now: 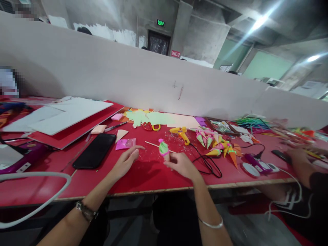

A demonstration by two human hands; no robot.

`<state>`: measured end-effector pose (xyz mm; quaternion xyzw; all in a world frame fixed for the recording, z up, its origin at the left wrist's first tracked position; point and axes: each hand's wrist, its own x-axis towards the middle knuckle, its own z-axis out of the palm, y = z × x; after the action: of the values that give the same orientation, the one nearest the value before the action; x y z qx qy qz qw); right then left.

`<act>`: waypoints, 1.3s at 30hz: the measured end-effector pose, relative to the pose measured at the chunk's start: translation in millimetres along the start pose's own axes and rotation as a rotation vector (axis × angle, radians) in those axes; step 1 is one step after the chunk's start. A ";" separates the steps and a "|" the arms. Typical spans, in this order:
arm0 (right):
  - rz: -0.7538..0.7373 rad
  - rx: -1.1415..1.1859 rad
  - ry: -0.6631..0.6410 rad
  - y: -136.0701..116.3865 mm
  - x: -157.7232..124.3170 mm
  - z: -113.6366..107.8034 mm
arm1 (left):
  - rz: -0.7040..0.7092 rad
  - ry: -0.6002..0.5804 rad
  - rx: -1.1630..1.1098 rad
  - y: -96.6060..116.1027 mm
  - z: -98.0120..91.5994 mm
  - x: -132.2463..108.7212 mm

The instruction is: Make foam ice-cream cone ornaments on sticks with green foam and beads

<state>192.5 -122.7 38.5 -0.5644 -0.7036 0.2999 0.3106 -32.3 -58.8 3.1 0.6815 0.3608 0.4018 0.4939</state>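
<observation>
Right hand (180, 164) pinches the upright ice-cream cone (164, 150) near the worktop's (153, 177) front edge; left hand (125, 161), fingers loosely apart, rests just left of it.

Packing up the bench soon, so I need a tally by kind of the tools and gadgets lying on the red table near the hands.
Black phone: 1
Yellow glue gun: 1
Scissors: 1
Total: 3

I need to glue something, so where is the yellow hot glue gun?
In the head view, the yellow hot glue gun lies on the red table, beyond the right hand, left of the pile of paper cones.
</observation>
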 end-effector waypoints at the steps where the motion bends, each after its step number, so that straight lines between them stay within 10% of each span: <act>1: 0.068 -0.030 0.002 7.3 -6.7 -10.7 | -0.010 0.007 -0.012 -2.0 -0.5 0.3; 8: 0.668 -0.485 0.134 67.4 -37.5 -87.3 | -0.059 0.055 0.040 -10.3 -7.9 -1.9; 18: 0.774 -0.845 0.173 99.0 10.7 -123.7 | -0.005 -0.094 0.273 5.4 0.7 -7.8; 32: 0.863 -0.990 0.278 76.6 19.7 -108.0 | 0.004 -0.016 0.150 2.3 5.2 -7.8; 39: 0.300 -0.855 0.309 -6.5 10.9 -40.7 | -0.097 -0.114 -0.277 3.4 16.6 -2.7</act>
<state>218.3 -110.4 70.1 -0.7750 -0.6201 -0.0623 0.1051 -18.1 -68.5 2.8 0.6104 0.3062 0.3840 0.6215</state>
